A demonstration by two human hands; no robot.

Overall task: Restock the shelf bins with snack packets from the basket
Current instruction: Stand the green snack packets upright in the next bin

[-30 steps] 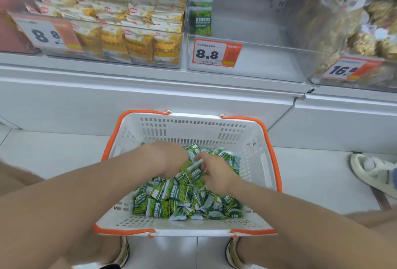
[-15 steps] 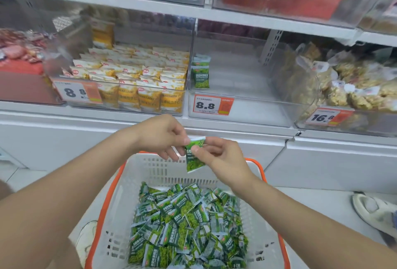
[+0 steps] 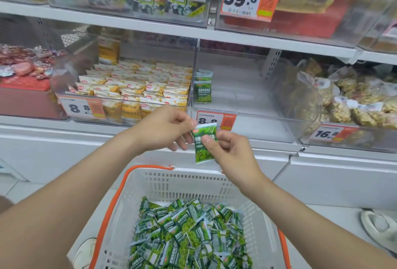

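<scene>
Your two hands meet in front of the middle bin (image 3: 257, 116), the clear one with the 8.8 price tag (image 3: 225, 121) on its front wall. They share one green packet (image 3: 203, 154), held upright in the air just before that tag and not yet inside the bin. Your left hand (image 3: 165, 129) pinches the packet's top left corner, thumb against curled fingers (image 3: 182, 142). Your right hand (image 3: 233, 157) grips it at mid-height, with the thumb pressed on the printed face and the other fingers behind it.

Inside the middle bin, two more green packets (image 3: 203, 90) stand against its left wall; they seem to be stacked one behind the other, though the glare makes that hard to judge. Below the bin, on the floor, sits the white basket (image 3: 182, 185) (orange rim and handles). It holds a loose heap of green packets (image 3: 189, 234). Left of the middle bin, a neighbouring bin is packed with rows of yellow packets (image 3: 139, 88). To its right, another bin holds clear bags of pale snacks (image 3: 354, 105).
</scene>
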